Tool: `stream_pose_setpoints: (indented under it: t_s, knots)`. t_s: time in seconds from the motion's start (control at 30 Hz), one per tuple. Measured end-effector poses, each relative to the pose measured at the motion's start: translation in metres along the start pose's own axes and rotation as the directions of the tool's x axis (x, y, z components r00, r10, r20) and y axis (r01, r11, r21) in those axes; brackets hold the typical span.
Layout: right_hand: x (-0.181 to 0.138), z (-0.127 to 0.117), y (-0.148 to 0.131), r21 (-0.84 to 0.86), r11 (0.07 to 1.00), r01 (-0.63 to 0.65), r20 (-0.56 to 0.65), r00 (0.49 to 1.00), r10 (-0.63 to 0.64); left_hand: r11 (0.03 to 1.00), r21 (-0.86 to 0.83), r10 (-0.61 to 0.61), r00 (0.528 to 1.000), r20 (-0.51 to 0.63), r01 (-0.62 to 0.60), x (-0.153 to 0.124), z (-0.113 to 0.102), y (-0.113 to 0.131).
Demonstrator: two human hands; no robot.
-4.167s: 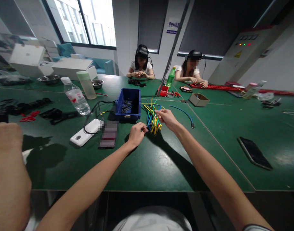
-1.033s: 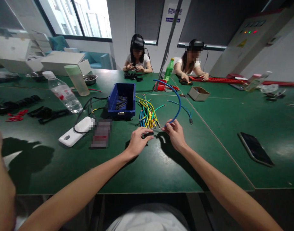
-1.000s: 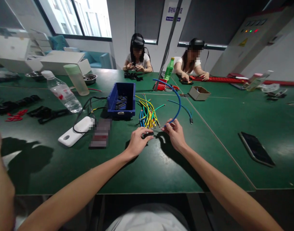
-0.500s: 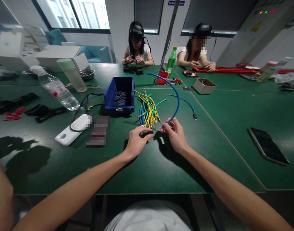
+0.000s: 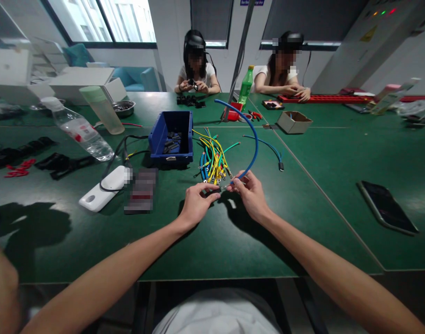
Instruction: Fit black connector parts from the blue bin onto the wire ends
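My right hand [image 5: 249,192] pinches a blue cable [image 5: 256,144] close to its metal lug end. The cable's free part arches up and back to the left. My left hand [image 5: 198,199] is closed on a small black sleeve [image 5: 212,189], mostly covered by the fingers. The lug points left at the sleeve; whether they touch is too small to tell. Just beyond both hands lies a bunch of yellow, green and blue cables [image 5: 215,160] with metal lugs. Another blue cable [image 5: 268,144], with a black sleeve on one end, rests to the right.
A blue bin [image 5: 170,159] with several black sleeves stands behind my left hand. Left of it are a white power bank [image 5: 104,190] and a tilted water bottle [image 5: 82,132]. A phone [image 5: 388,206] and a small carton [image 5: 294,124] lie rightward. Two people sit across the table.
My right hand has moved slightly left with the blue cable, bringing the lug nearer my left fingertips. My left hand stays almost in place. The view has shifted a little.
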State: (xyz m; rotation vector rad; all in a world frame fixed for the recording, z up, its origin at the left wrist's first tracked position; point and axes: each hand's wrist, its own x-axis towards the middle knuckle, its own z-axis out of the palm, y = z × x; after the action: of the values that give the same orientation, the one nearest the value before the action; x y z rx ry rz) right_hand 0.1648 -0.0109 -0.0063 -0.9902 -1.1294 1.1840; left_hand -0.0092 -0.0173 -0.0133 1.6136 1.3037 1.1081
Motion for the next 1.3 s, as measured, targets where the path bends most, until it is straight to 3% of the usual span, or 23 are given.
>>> stream_pose_setpoints:
  t_s: [1.3]
  knots:
    - [-0.0040,0.0046,-0.0046,-0.077,0.996,0.032,0.026,0.999,-0.031,0.995,-0.078,-0.056,0.998,0.000,0.056,0.0011,0.0016,0.0030]
